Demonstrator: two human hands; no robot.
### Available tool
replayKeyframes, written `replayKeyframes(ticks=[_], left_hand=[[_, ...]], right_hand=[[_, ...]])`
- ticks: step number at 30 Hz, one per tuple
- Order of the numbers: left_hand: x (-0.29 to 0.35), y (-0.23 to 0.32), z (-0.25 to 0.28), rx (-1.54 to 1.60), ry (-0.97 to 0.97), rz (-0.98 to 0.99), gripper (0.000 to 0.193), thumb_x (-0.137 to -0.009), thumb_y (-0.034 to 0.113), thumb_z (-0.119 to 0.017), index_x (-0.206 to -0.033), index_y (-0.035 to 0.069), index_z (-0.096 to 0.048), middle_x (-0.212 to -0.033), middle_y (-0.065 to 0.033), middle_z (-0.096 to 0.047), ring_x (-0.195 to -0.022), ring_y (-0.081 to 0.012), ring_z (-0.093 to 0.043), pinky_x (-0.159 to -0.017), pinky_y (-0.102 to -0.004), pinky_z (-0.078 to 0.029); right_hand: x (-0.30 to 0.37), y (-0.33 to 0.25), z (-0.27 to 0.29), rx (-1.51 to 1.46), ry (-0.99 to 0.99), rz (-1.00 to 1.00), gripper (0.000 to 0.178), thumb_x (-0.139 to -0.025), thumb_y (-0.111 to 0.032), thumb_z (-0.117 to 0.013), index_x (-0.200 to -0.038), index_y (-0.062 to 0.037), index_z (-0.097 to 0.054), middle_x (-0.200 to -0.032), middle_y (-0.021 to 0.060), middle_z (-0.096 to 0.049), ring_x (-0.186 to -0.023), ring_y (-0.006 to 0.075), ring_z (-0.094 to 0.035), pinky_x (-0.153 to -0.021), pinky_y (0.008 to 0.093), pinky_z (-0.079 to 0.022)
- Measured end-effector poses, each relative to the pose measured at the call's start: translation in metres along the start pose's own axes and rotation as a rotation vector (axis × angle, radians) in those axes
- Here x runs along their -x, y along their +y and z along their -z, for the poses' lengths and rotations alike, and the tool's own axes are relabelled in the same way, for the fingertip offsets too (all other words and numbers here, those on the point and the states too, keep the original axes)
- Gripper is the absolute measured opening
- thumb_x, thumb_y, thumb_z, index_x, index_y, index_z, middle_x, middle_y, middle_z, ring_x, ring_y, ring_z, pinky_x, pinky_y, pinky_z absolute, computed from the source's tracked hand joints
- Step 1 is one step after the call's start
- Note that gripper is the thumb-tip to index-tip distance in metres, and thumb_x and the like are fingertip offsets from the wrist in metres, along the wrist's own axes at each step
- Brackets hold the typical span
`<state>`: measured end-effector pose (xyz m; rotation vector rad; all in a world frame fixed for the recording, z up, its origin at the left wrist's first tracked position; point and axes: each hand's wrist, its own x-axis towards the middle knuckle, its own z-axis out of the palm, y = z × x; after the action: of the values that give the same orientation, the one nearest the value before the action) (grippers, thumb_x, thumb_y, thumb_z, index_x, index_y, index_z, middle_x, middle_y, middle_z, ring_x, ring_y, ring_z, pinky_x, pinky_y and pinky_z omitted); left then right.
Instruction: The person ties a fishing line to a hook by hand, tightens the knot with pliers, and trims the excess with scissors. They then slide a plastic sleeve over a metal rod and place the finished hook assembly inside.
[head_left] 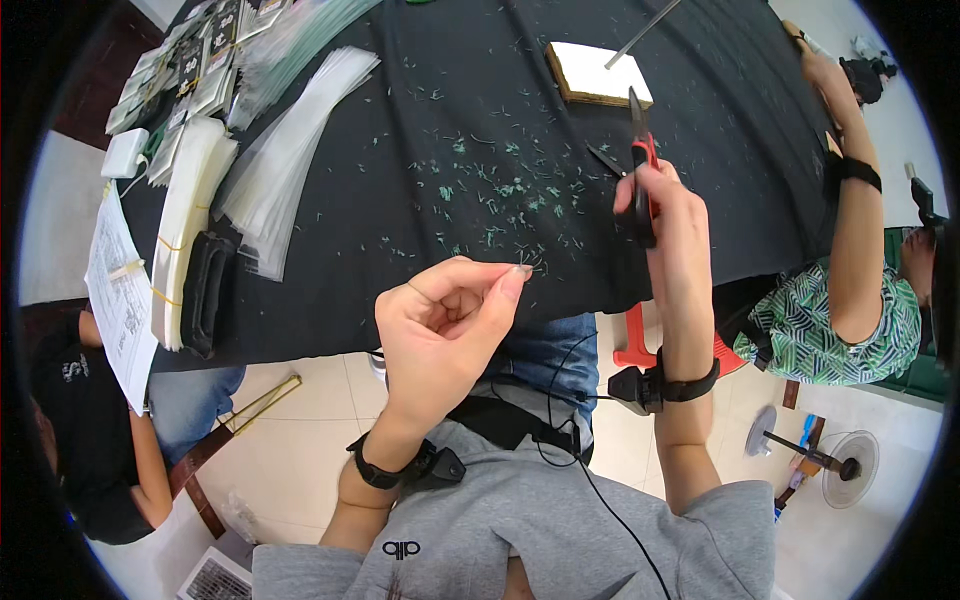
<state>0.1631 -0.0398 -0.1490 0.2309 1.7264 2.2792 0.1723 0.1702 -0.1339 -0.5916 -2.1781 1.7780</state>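
Scissors (638,160): red-handled, with dark metal blades; held above the black cloth-covered table (420,230), right of centre. The handles are enclosed by the right hand's fingers, and the blades project beyond the fingertips. The long axis runs nearly upright in the view, tips directed away from the person; the blades are seen parted in a narrow V.
Paper sheets (120,290): white, printed, lying at the table's far left edge.
Stacked strips (185,220): pale, flat bundles bound with rubber bands; clear plastic sleeves (290,150) are fanned beside them.
Left hand (445,320): raised over the table's near edge, fingers curled, thumb and forefinger closed in a pinch; a very thin, short fibre appears to be held at the tips, though this cannot be told with certainty.
Clippings (490,185): small green fragments scattered over the cloth between the hands and the block.
Block (598,75): pale, rectangular, flat, lying beyond the scissors.
Right hand (665,225): closed around the scissor handles.
Another person's arm (850,200): stretched along the table's right edge.
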Motion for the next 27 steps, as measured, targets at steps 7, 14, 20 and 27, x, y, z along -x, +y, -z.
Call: replayKeyframes(ticks=[7, 14, 20, 27], left_hand=[[-0.001, 0.003, 0.000, 0.045, 0.000, -0.008, 0.008, -0.084, -0.003, -0.065, -0.091, -0.004, -0.068, -0.064, 0.0060, -0.056, -0.053, 0.0051, -0.038, -0.047, -0.0136, -0.026], [0.002, 0.002, 0.001, 0.005, -0.008, -0.089, 0.008, -0.082, -0.005, -0.065, -0.089, -0.004, -0.069, -0.066, 0.0059, -0.054, -0.051, 0.0049, -0.033, -0.045, -0.0152, -0.022], [0.006, 0.010, -0.002, -0.170, -0.009, -0.120, 0.006, -0.083, -0.006, -0.064, -0.087, -0.004, -0.068, -0.069, -0.0001, -0.058, -0.056, 0.0012, -0.044, -0.047, -0.0142, -0.029], [0.006, 0.009, -0.003, -0.232, 0.026, -0.232, 0.011, -0.077, -0.005, -0.069, -0.087, -0.001, -0.070, -0.067, 0.0015, -0.060, -0.047, 0.0038, -0.034, -0.042, -0.0161, -0.021]], right_hand=[[0.022, -0.014, 0.004, 0.379, -0.001, 0.314, 0.021, -0.083, -0.015, -0.066, -0.082, 0.0044, -0.059, -0.094, 0.0111, -0.052, -0.086, 0.0203, -0.048, -0.074, 0.0293, -0.038], [0.062, -0.029, 0.011, 0.602, -0.254, 0.444, 0.016, -0.079, -0.012, -0.066, -0.083, 0.0017, -0.059, -0.102, 0.0179, -0.047, -0.092, 0.0306, -0.045, -0.077, 0.0360, -0.038], [0.064, -0.031, 0.017, 0.736, -0.409, 0.493, 0.019, -0.077, -0.017, -0.069, -0.082, -0.0012, -0.060, -0.104, 0.0198, -0.048, -0.096, 0.0321, -0.043, -0.081, 0.0415, -0.032], [0.062, -0.031, 0.018, 0.729, -0.433, 0.493, 0.019, -0.077, -0.018, -0.069, -0.080, -0.0013, -0.060, -0.103, 0.0192, -0.047, -0.095, 0.0312, -0.042, -0.079, 0.0400, -0.031]])
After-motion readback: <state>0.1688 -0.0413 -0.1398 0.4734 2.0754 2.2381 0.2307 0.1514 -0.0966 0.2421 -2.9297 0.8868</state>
